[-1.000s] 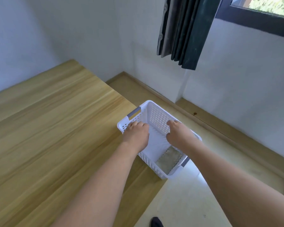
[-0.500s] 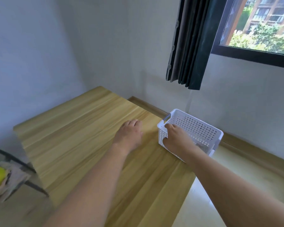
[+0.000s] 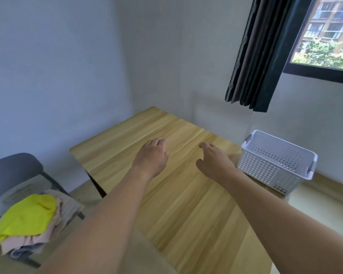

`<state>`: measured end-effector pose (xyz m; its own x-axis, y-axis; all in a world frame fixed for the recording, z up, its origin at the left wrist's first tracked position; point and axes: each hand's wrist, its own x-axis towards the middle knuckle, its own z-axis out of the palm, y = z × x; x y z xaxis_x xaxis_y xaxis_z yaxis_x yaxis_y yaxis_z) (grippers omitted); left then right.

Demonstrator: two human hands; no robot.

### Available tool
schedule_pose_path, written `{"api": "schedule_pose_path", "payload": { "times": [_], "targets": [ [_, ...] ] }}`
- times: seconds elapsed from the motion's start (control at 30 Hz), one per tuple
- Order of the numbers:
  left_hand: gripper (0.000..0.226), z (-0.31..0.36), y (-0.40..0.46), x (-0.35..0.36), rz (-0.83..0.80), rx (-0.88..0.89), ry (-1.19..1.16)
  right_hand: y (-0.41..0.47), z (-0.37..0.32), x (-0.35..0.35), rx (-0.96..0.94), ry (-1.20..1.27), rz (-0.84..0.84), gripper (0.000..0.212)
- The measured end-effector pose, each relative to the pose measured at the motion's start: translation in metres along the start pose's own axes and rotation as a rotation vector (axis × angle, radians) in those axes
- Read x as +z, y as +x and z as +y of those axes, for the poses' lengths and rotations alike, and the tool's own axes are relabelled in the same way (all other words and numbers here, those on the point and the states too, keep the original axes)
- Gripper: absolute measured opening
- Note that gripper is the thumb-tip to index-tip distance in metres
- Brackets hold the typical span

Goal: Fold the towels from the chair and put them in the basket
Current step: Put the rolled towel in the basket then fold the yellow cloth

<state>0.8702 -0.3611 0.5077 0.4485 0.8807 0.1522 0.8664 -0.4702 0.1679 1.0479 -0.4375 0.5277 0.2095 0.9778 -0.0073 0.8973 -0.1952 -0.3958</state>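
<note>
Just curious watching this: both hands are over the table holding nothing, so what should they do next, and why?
Probably reach the left hand to the towels piled on the chair. Both hands are empty, and the basket already sits on the table.

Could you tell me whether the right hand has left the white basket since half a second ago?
Yes. The right hand has let go of the basket and moved left, now open above the wooden table.

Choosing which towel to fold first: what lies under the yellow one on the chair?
Under the yellow towel on the chair, pinkish and grey cloth edges stick out; how many pieces is hidden.
</note>
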Motion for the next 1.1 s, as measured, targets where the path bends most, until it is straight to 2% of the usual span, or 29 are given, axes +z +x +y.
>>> {"api": "schedule_pose_path", "payload": {
  "times": [0.23,0.4,0.57,0.67,0.87,1.1],
  "targets": [
    [0.049,-0.140,-0.042,-0.038,0.050,-0.108,-0.040,0.012,-0.115,0.044,-0.056,-0.021,-0.039,0.056],
    [0.048,-0.252,-0.070,-0.044,-0.004,-0.117,-0.051,0.023,-0.221,0.104,-0.067,0.013,-0.102,0.057],
    [0.048,-0.363,-0.080,-0.060,0.000,-0.117,-0.094,0.036,-0.330,0.157,-0.060,0.051,-0.091,0.057],
    [0.047,-0.428,-0.086,-0.069,-0.062,-0.142,-0.106,0.044,-0.388,0.183,-0.056,0.046,-0.141,0.057],
    [0.043,-0.535,-0.093,-0.076,-0.017,-0.211,-0.118,0.079,-0.465,0.228,-0.066,0.042,-0.172,0.056],
    [0.045,-0.680,-0.105,-0.065,-0.082,-0.218,-0.142,0.105,-0.576,0.310,-0.025,0.085,-0.260,0.048]
  ]
}}
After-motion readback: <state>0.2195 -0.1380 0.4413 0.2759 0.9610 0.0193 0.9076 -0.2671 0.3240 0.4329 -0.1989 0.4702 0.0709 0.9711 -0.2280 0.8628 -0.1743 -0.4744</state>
